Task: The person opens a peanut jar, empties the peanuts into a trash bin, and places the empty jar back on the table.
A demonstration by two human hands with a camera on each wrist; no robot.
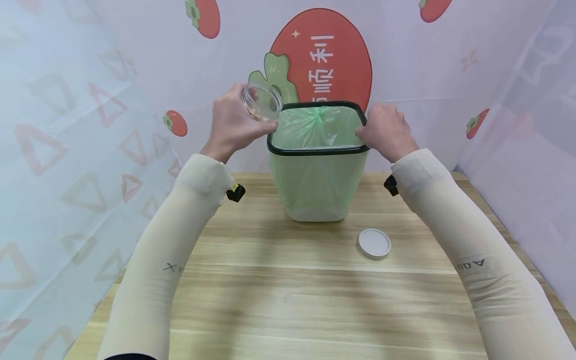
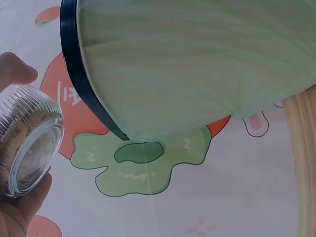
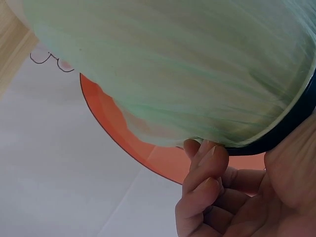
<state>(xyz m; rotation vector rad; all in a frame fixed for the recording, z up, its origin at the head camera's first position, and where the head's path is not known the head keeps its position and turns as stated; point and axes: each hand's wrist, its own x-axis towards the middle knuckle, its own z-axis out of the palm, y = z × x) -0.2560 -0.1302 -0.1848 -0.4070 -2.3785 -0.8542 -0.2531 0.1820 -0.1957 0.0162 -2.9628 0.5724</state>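
Observation:
My left hand (image 1: 234, 117) grips a clear glass jar (image 1: 262, 102) just above the left side of the trash bin's rim, with the jar tilted. In the left wrist view the jar (image 2: 32, 143) has ribbed sides, and something brownish shows through the glass. The trash bin (image 1: 319, 187) is pale with a black rim (image 1: 317, 151) and stands upright, lined with a thin green plastic bag (image 1: 321, 122). On the bin's right side, my right hand (image 1: 389, 130) holds the rim; its fingers (image 3: 202, 168) curl under the rim against the bag in the right wrist view.
A round white lid (image 1: 374, 243) lies on the wooden table (image 1: 270, 300), in front of the bin and to its right. Behind and at both sides hang pale sheets (image 1: 144, 75) with strawberry prints, close to the bin at the back.

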